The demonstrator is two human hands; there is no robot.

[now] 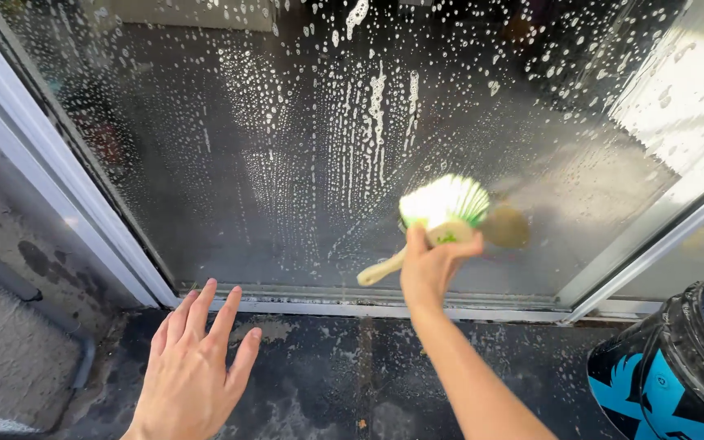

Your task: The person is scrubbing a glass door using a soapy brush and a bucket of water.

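While the right hand (pixel 429 265) clamps a wooden scrub brush (pixel 437 213) against the soapy glass door (pixel 287 163), the left hand (pixel 193 367) hovers spread, holding nothing. Risk noted: suds on the wet floor (pixel 352 375) may cause slipping; the bucket (pixel 678 367) stands near.

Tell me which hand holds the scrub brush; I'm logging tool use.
The right hand grips the wooden scrub brush against the soapy glass; the left hand is open, holding nothing.
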